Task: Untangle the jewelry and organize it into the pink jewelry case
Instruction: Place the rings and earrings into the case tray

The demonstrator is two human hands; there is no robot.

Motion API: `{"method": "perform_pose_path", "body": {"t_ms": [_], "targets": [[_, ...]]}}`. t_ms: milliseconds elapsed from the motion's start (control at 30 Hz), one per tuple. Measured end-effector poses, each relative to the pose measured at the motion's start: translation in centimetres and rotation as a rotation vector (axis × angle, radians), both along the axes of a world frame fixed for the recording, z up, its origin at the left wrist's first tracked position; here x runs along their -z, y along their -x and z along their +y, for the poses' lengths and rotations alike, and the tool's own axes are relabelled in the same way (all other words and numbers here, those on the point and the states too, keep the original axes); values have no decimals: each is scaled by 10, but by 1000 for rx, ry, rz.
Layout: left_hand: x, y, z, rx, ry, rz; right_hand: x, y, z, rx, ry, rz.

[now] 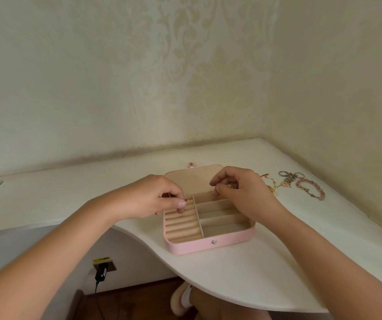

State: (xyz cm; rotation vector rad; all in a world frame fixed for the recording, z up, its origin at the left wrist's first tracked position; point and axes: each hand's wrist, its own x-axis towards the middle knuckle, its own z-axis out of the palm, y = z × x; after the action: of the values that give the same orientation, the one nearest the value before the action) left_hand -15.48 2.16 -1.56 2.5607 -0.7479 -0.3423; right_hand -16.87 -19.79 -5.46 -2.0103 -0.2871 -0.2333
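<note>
**Entry: case open, sorting barely begun**

The pink case (208,247) is seen lying open on the white surface (277,262), with its lid (190,181) folded back towards the wall. Both hands are held over the far end of its tray.

- Left hand (160,197): fingers (182,204) curled and pinched on a thin strand (169,194), just above the ring rolls (180,225). The strand is too fine to be identified.
- Right hand (238,188): fingers closed on a small gold piece (229,186), above the far divided compartments (222,228).
- It cannot be told whether strand and gold piece belong to one item.

Progress, as judged: early. Nothing is seen stowed in the visible ring rolls or compartments, though the far corners are hidden by the hands. One item appears to be in work, either being freed or being lowered in.

Still outside the case, to the right on the surface:

- a gold chain (272,187) lying loosely heaped;
- a metal link piece with rings (289,177) just beside it;
- a pink bead bracelet (310,189) with a small charm.

The chain and link piece lie touching or nearly so, and separation is probably still required. All three remain to be placed.
</note>
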Motion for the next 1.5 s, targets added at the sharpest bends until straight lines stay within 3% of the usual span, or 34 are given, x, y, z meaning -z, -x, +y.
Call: {"method": "perform_pose_path", "body": {"t_ms": [233, 567, 1000, 1133, 1300, 1500], "targets": [[-5, -18, -9, 47, -119, 181, -5, -4, -12, 101, 28, -15], [-9, -31, -16, 105, -354, 166, 4, -5, -54, 306, 458, 53], [4, -30, -8, 16, -82, 214, 13, 24, -71, 232, 644, 39], [11, -32, -6, 13, -95, 95, 15, 19, -76, 224, 657, 66], [18, -29, -2, 5, -63, 5, -1, -17, -102, 408, 576, 53], [25, -23, -1, -53, 24, -23, -6, -63, -123, 442, 742, 245]]}}
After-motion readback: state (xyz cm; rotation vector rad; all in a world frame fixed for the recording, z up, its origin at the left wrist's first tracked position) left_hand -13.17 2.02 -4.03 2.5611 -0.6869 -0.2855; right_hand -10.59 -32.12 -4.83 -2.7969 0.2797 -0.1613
